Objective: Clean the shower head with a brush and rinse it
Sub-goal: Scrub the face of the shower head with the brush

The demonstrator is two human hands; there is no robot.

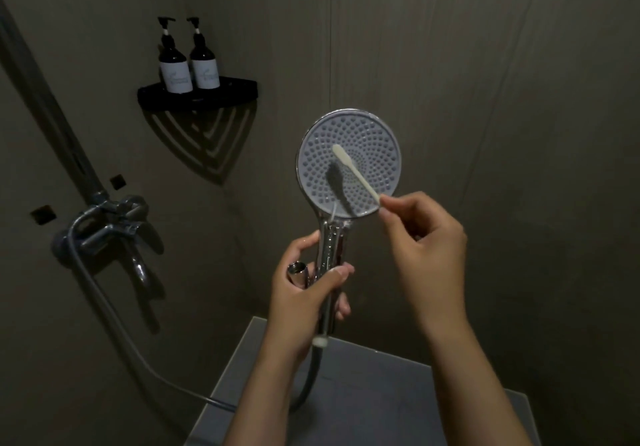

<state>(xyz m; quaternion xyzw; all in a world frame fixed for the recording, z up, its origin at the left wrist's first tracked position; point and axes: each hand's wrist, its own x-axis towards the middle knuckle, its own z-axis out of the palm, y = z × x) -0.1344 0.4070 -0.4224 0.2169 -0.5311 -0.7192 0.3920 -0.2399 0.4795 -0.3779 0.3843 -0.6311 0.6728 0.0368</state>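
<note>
I am holding the shower head (349, 163) face-up by its handle, my left hand (304, 286) closed around it. My right hand (424, 234) is pinching the brush (353, 174) at its tail — bristle end lying up-left across the nozzles.

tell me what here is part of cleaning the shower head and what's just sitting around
In use:
shower head, held by its handle in the left hand
brush, pinched in the right hand, tip over the nozzle face
hose and tap, for rinsing

Just there:
two pump bottles
corner shelf under them
</note>
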